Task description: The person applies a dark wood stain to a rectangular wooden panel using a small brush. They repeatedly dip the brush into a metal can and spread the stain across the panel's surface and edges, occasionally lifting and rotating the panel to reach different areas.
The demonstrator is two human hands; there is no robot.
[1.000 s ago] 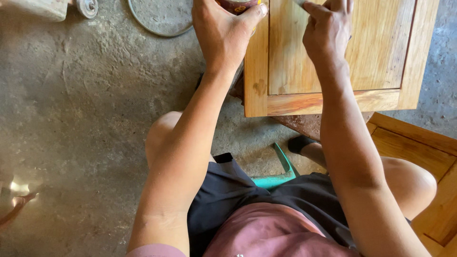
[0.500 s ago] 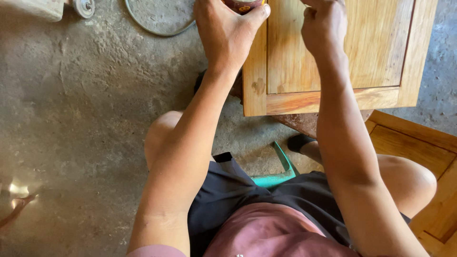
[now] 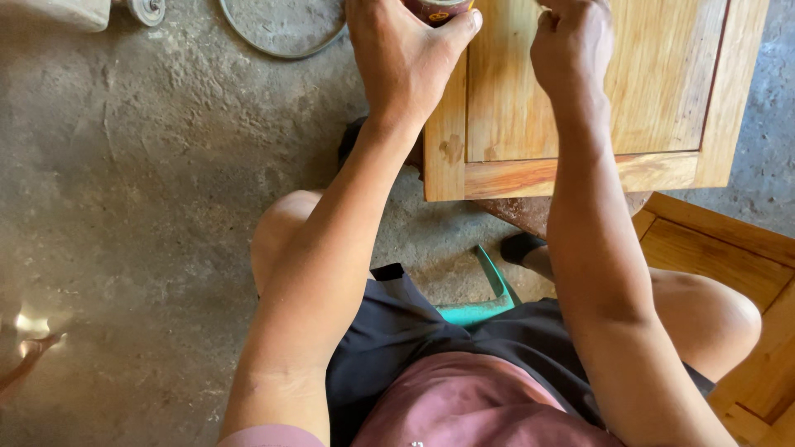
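Left-hand (image 3: 406,54) grip around small can (image 3: 435,10)

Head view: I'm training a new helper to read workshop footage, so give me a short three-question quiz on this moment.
1. True or false: the left hand grips a small can at the edge of the wooden panel door.
2. Multiple choice: what lies on the concrete floor at the top, left of the hands? A) a round metal lid B) a hammer C) a paint roller
3. Fill in: the person sits on a ____ plastic stool.

Key: 1 true; 2 A, the round metal lid; 3 green. The right hand is closed above the panel; what it holds is cut off by the frame.
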